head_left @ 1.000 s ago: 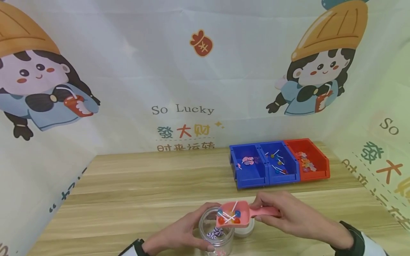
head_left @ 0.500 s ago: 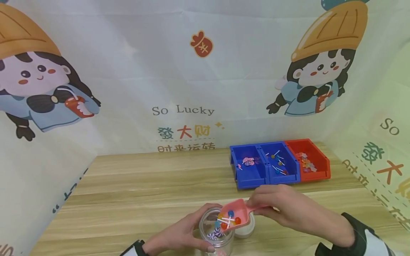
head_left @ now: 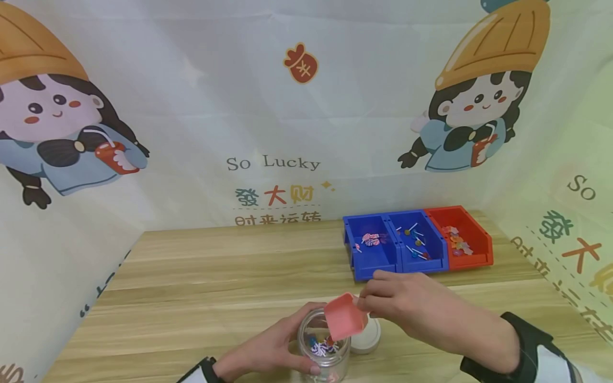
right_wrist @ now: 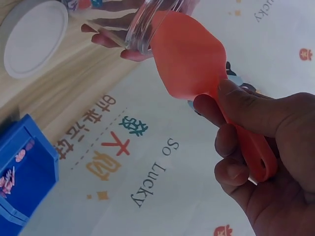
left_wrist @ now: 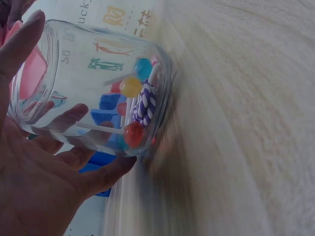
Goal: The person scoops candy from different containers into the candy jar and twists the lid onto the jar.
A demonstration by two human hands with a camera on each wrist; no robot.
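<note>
A clear jar point(head_left: 335, 367) stands upright on the table, and my left hand point(head_left: 275, 340) grips it round the side. Inside it lie lollipops point(left_wrist: 132, 87) with round red, yellow and blue heads, along with purple-and-white swirled candy point(left_wrist: 145, 104). My right hand point(head_left: 407, 306) holds a pink scoop point(head_left: 346, 317) by its handle. The scoop is tipped steeply, its front edge at the jar's mouth. No candy shows in the part of the scoop in view. In the right wrist view, thumb and fingers point(right_wrist: 231, 172) wrap the scoop's handle.
A white lid point(head_left: 366, 340) lies on the table just right of the jar. Farther back right stand two joined blue bins point(head_left: 375, 268) and a red bin point(head_left: 471, 260), each with some candy. A printed cloth point(head_left: 268, 106) hangs behind the table.
My right hand has tilted the scoop over the jar's mouth. The lollipops that lay in the scoop have dropped into the jar. My left hand has stayed on the jar.
</note>
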